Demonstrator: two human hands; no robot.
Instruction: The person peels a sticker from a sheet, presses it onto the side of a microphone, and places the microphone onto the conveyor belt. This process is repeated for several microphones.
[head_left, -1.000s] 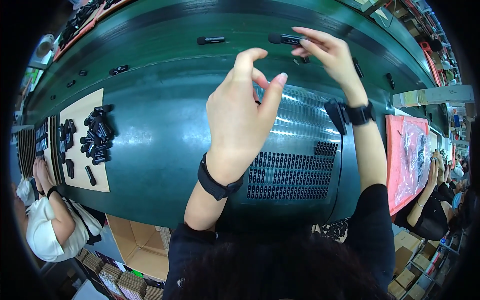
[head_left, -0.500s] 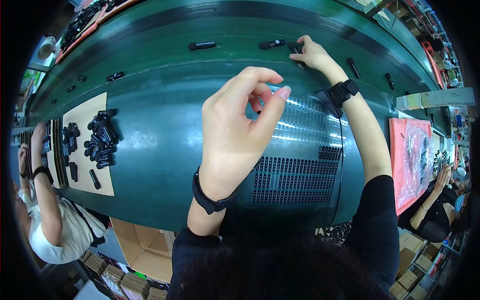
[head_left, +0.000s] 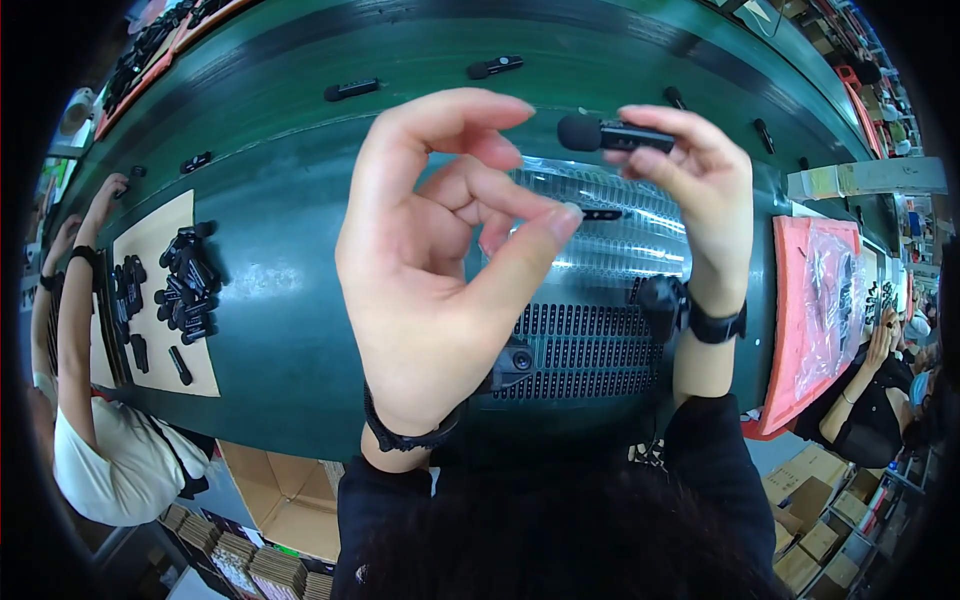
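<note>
My left hand (head_left: 420, 250) pinches a small black strip (head_left: 602, 215) with pale dots between thumb and fingertip. My right hand (head_left: 705, 190) grips a small black microphone (head_left: 630, 135) with a round foam head, held sideways with the head toward my left hand. The microphone is above the strip and apart from it. Beneath both hands lies a clear plastic sheet (head_left: 590, 255), its upper part bare and its lower part bearing rows of black dotted strips (head_left: 590, 350). My left hand and wrist hide part of the sheet.
More microphones (head_left: 495, 67) lie along the far part of the green belt (head_left: 270, 290). At left, a cardboard sheet (head_left: 205, 365) carries a pile of microphones (head_left: 188, 285); a co-worker (head_left: 95, 460) reaches there. A pink foam tray (head_left: 790, 330) is at right.
My right hand has lifted the microphone off the belt and drawn it nearer. The belt's microphones have shifted left. My left hand has moved slightly left, and the strip in it now shows.
</note>
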